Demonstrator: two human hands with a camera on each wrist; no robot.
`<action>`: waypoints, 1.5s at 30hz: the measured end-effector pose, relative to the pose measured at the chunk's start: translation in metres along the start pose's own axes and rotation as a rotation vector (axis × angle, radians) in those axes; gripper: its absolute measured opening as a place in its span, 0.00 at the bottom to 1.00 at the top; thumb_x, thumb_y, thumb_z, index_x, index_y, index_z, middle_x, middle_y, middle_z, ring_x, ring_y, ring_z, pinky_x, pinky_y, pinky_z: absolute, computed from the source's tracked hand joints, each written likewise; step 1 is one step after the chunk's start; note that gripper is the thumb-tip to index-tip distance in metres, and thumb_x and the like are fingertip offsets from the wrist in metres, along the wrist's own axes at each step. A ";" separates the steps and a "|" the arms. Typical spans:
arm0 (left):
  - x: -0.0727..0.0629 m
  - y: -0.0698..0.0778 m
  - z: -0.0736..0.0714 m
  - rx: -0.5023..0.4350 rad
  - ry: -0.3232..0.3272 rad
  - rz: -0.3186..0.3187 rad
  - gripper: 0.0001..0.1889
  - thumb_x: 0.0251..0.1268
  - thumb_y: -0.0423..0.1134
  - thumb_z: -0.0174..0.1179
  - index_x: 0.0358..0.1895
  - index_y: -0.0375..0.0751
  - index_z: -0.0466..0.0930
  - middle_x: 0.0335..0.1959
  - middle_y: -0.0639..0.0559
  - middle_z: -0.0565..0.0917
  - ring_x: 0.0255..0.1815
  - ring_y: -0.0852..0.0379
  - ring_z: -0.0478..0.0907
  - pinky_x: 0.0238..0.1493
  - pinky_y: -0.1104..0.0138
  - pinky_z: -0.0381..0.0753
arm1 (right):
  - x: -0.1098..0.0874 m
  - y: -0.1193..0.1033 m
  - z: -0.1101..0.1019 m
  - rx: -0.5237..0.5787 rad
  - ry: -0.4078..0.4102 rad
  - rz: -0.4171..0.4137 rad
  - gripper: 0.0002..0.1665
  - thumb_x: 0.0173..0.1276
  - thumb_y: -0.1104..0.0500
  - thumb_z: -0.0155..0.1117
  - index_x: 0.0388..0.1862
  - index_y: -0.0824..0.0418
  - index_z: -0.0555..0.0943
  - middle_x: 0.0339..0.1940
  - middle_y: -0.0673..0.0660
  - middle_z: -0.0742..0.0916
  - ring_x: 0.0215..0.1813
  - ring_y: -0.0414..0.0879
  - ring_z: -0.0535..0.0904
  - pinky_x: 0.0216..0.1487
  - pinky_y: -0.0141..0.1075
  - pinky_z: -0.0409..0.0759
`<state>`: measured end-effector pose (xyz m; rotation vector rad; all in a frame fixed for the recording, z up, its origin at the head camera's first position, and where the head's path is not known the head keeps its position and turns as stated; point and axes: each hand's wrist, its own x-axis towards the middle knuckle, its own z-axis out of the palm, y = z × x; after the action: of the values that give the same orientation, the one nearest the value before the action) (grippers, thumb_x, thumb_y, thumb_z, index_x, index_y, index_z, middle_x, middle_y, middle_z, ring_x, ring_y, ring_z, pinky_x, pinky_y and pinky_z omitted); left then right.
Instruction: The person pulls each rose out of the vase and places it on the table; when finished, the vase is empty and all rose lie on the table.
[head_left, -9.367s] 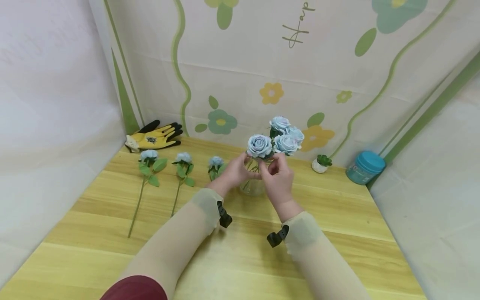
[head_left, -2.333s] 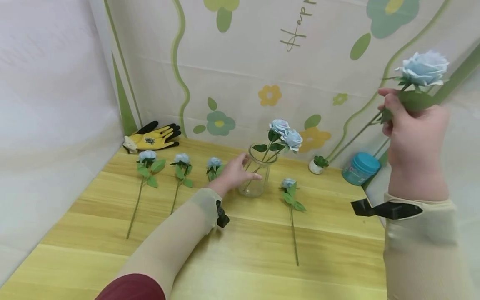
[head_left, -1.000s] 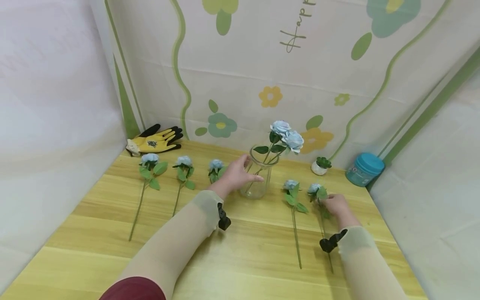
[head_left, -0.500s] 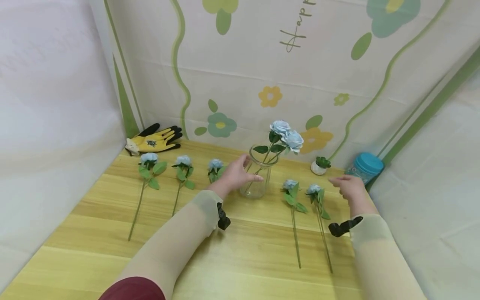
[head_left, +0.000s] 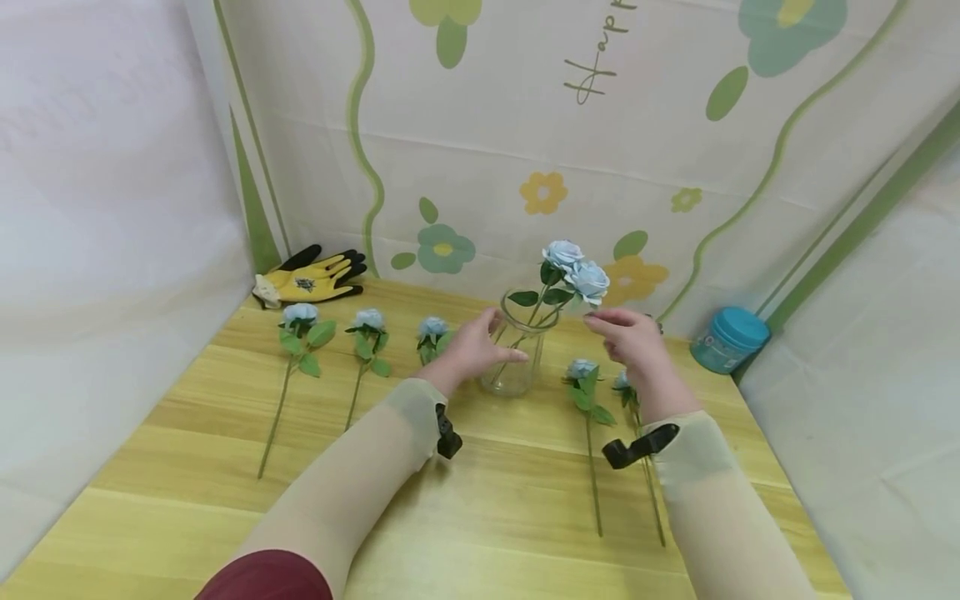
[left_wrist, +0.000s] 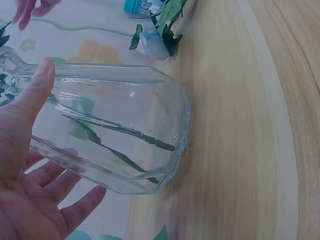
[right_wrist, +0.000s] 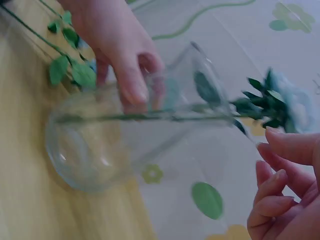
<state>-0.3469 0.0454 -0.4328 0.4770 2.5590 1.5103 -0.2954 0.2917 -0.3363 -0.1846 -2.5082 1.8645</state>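
Observation:
My left hand point(head_left: 472, 346) holds the clear glass vase point(head_left: 513, 377), thumb on one side and fingers on the other in the left wrist view. The vase stands upright on the table with two blue roses point(head_left: 587, 282) in it; their stems point(left_wrist: 125, 131) show through the glass. My right hand point(head_left: 633, 337) is just right of the blooms, thumb and index finger close together at the lower petals, the other fingers loosely curled and nothing in its grasp. Below it lie two more roses, one in plain sight point(head_left: 581, 371), the other partly hidden by the hand.
Three blue roses, the leftmost point(head_left: 300, 315) among them, lie on the wooden table point(head_left: 465, 533) to the left. Yellow-black gloves point(head_left: 307, 282) lie at the back left. A teal-lidded tub point(head_left: 731, 340) stands at the back right. A printed cloth wall closes off the back.
Two roses from the vase now lie on the right; the right hand put the second down, released it, then moved left to the remaining blooms. The left hand stays at the vase.

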 end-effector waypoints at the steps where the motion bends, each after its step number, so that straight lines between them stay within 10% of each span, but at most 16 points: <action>1: 0.000 0.000 0.000 0.000 0.002 -0.003 0.52 0.40 0.66 0.74 0.70 0.47 0.63 0.71 0.44 0.69 0.69 0.45 0.67 0.64 0.52 0.71 | 0.002 0.003 0.008 0.046 -0.001 0.005 0.14 0.68 0.57 0.69 0.49 0.62 0.83 0.38 0.48 0.82 0.21 0.37 0.66 0.21 0.27 0.64; 10: 0.001 -0.001 0.001 0.022 0.006 -0.002 0.53 0.40 0.66 0.75 0.71 0.45 0.63 0.71 0.43 0.69 0.69 0.46 0.67 0.64 0.53 0.71 | 0.007 0.009 0.055 0.340 0.125 -0.018 0.13 0.66 0.56 0.72 0.39 0.58 0.76 0.35 0.48 0.78 0.22 0.37 0.62 0.18 0.25 0.57; 18: 0.001 0.003 0.001 0.013 0.004 0.001 0.53 0.41 0.65 0.75 0.71 0.45 0.63 0.71 0.43 0.69 0.69 0.46 0.67 0.64 0.54 0.71 | 0.005 -0.009 0.058 0.324 0.189 -0.111 0.12 0.67 0.58 0.71 0.30 0.57 0.75 0.23 0.46 0.74 0.22 0.39 0.65 0.21 0.28 0.61; 35: 0.000 0.002 -0.001 0.020 0.002 -0.003 0.52 0.42 0.65 0.74 0.71 0.46 0.63 0.71 0.43 0.69 0.69 0.46 0.67 0.64 0.54 0.71 | -0.021 -0.122 -0.004 0.582 0.181 -0.473 0.11 0.60 0.69 0.74 0.22 0.63 0.80 0.27 0.51 0.85 0.19 0.40 0.66 0.18 0.27 0.60; 45: -0.001 0.002 -0.001 0.013 0.000 -0.006 0.55 0.39 0.67 0.73 0.72 0.46 0.62 0.72 0.45 0.68 0.69 0.45 0.66 0.65 0.54 0.70 | -0.047 -0.161 -0.065 0.793 0.221 -0.644 0.14 0.55 0.76 0.74 0.37 0.80 0.79 0.28 0.66 0.85 0.14 0.48 0.70 0.11 0.28 0.55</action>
<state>-0.3458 0.0454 -0.4311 0.4698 2.5695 1.4924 -0.2581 0.3031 -0.1607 0.3582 -1.2939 2.1602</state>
